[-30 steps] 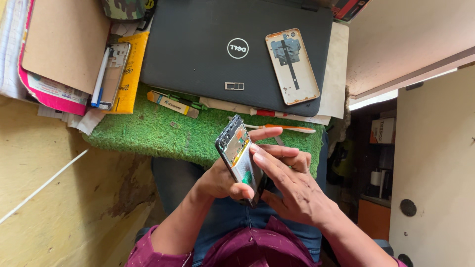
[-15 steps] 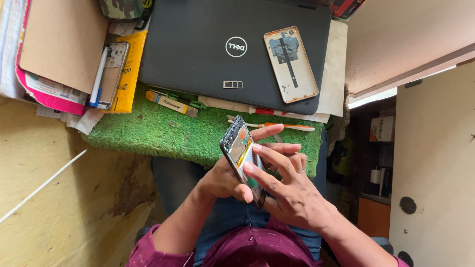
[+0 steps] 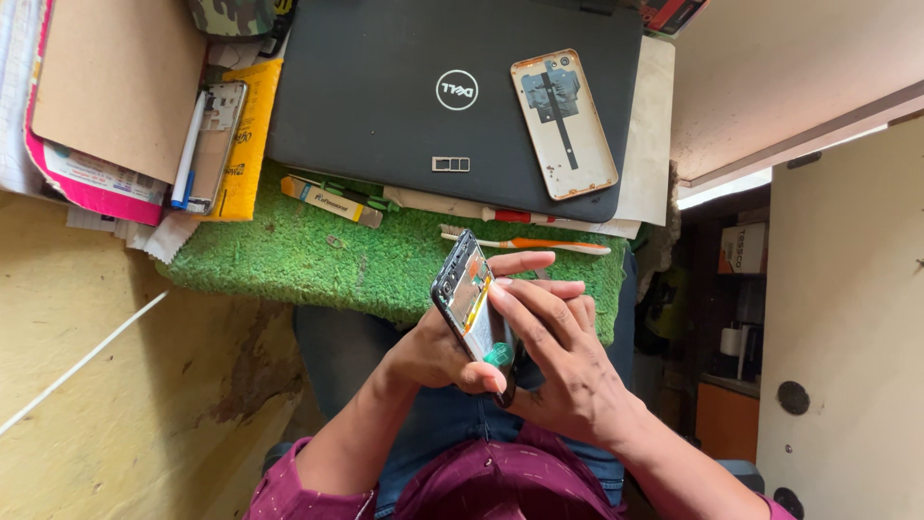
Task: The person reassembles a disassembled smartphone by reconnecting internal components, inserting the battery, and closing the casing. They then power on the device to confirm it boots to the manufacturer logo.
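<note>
Both hands grip one opened phone (image 3: 474, 306): left hand (image 3: 438, 351) closed around it, right hand (image 3: 558, 361) fingers curled on its exposed inside. Beyond it, one closed laptop (image 3: 385, 96) carries one gold phone back cover (image 3: 563, 125).

Laptop lid (image 3: 385, 106) matt black plastic; mat (image 3: 318, 265) rough green turf (synthetic); folder (image 3: 115, 87) plain cardboard.

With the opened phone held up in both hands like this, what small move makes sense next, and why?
Probably a gentle press or pry with the right hand at the exposed inside of the opened phone. The left hand cradles it tilted on edge above the green mat, and the right fingertips already rest on its open face. Its back cover lies apart on the laptop.
</note>
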